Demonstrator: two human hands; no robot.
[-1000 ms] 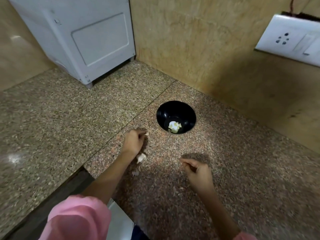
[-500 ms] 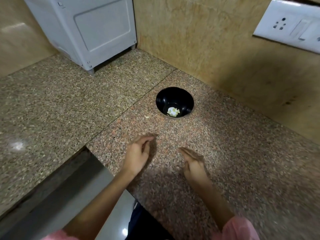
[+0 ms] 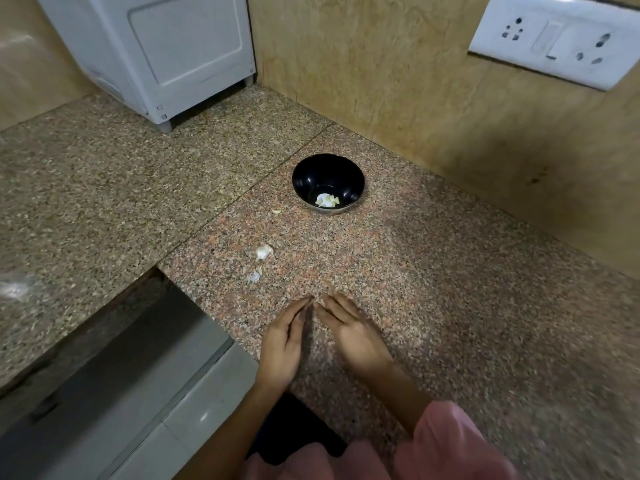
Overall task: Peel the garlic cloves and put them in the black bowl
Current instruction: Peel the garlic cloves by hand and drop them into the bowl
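Bowl: the black bowl stands on the worktop toward the back edge, near the wall
Garlic: pale peeled garlic lies in the bottom of the bowl
Clove: a whitish clove lies on the worktop between bowl and hands, well apart from both; a smaller scrap lies just nearer the front edge, and a tiny chip sits left of the bowl
Left hand: the left hand is near the front edge, fingers straight, palm turned inward, gripping nothing that shows
Right hand: the right hand lies just beside it, fingers stretched and blurred, fingertips almost meeting the left's; whether a bit lies between them I cannot tell
Appliance: a white appliance fills the back left corner
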